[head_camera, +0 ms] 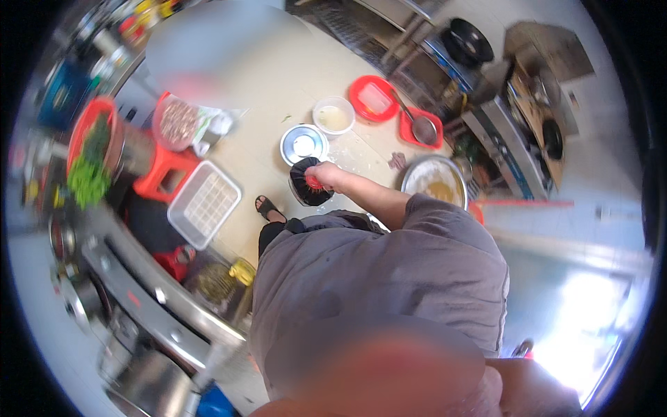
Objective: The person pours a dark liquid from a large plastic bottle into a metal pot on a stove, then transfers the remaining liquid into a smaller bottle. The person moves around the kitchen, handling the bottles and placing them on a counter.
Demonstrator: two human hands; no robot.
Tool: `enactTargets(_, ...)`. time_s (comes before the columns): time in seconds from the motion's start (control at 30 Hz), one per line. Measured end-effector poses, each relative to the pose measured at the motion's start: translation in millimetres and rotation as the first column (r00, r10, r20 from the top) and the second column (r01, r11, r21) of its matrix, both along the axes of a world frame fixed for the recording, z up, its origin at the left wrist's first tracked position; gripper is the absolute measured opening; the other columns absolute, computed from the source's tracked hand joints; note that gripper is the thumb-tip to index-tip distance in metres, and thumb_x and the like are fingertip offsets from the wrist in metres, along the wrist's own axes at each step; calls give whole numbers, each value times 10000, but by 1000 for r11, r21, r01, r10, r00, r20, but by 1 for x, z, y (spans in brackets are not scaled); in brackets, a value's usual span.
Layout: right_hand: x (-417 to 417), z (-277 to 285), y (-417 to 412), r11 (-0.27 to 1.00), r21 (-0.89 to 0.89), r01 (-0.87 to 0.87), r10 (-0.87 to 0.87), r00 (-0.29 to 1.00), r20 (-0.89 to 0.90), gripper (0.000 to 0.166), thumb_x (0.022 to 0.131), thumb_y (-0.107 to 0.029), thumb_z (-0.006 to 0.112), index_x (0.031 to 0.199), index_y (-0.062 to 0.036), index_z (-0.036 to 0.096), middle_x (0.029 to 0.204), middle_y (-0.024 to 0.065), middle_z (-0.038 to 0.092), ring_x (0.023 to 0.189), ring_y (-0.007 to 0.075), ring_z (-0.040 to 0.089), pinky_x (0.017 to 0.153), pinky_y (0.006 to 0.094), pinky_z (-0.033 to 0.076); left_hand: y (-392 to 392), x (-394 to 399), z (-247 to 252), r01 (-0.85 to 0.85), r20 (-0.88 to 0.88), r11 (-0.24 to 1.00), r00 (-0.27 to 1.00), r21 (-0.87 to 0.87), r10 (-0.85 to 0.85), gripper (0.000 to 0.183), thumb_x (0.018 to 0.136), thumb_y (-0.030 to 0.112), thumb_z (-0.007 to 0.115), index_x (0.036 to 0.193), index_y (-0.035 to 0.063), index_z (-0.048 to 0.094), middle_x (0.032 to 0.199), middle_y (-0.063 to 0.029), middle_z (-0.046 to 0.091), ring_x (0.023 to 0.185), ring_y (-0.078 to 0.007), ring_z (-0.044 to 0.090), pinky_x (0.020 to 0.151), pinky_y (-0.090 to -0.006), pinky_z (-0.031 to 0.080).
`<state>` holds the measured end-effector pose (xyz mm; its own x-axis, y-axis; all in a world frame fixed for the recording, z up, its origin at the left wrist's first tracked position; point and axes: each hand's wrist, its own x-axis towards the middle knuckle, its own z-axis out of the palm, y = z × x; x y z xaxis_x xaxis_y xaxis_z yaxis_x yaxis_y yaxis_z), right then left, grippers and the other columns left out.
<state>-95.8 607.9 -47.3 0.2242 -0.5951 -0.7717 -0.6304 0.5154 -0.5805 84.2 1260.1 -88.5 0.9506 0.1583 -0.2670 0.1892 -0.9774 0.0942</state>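
Observation:
My right hand (327, 176) grips the red top of a round container (307, 195) covered with black plastic, held low in front of my body. Just beyond it a shallow steel bowl (298, 136) with something white in its middle stands on the tiled floor. Touching that bowl or very close to it is a translucent plastic tub (333, 120) of pale, cloudy liquid. To the right of my forearm stands a large steel basin (440, 180) with white and yellow-brown contents. My left hand is out of view.
A red basin (359, 86) and a red tray (409, 136) with a strainer ladle (424, 129) lie ahead. Leftward are a white plastic crate (180, 208), a red stool (151, 182), a tub of small brownish pieces (178, 117) and leafy greens (89, 180). Wet spots mark the floor (359, 161).

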Motion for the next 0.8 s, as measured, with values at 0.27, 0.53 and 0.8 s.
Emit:
enactTargets(0.27,2,4,-73,953,-1,302,-302,953,6,296,805,-303,592,893,-26,647,668,45,574,483,137,478,422,284,356,-292,215,24,569,4,771,805,-285,-593,307,987,233,437,1142,34,612,958,-173,671,881,-336,635,766,-375,505)
enactTargets(0.53,17,20,-164,871,30,491,-489,871,-54,354,831,-331,600,945,3,634,738,72,623,543,156,548,438,284,386,-592,387,79,863,94,342,402,-372,-911,373,794,-7,480,1154,4,578,1068,-193,616,1028,-346,585,904,-397,451)
enactTargets(0.8,34,24,-305,824,62,563,-561,826,-47,342,868,-281,583,922,52,635,738,82,628,596,159,577,514,305,436,-679,429,8,694,-480,658,488,-293,-729,378,805,209,572,1134,28,619,1053,-203,648,1004,-328,623,864,-393,480)
